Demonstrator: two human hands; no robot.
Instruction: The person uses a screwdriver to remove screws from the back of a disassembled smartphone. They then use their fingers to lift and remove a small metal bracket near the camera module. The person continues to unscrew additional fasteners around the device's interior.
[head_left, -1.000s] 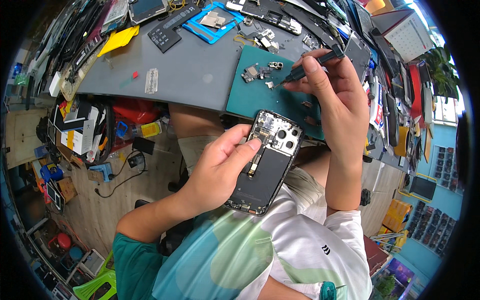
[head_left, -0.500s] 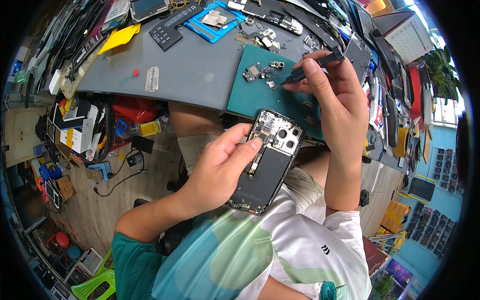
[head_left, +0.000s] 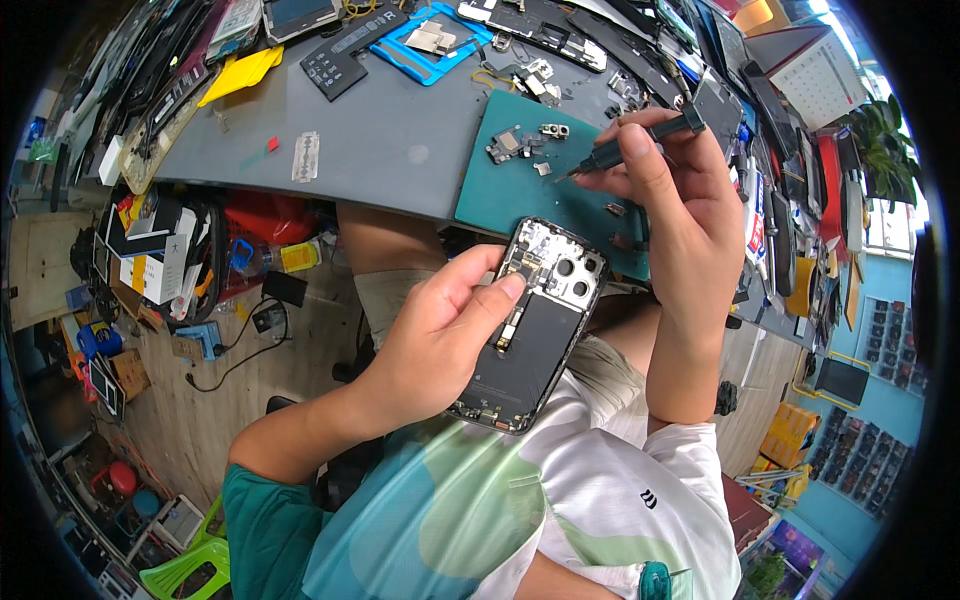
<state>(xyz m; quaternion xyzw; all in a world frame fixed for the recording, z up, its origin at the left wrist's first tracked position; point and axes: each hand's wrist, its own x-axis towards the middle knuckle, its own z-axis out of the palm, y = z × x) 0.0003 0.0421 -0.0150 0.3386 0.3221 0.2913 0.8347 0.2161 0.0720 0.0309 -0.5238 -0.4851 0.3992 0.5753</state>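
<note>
Screwdriver (head_left: 604,155) now farther from metal piece (head_left: 542,169) — in right hand (head_left: 682,190)

Over the feed, I'm seeing pale characters on the L-shaped black battery (head_left: 335,70) on the desk (head_left: 240,165), rows of print on the calendar (head_left: 815,82), a dark character on the white box (head_left: 172,266) and a dark mark on the patterned shirt (head_left: 510,505). The opened phone (head_left: 540,345) is showing only faint, unreadable print.

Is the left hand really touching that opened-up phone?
Touching. The head view shows the left hand gripping the opened phone by its left side, with the thumb lapping over the edge.
</note>
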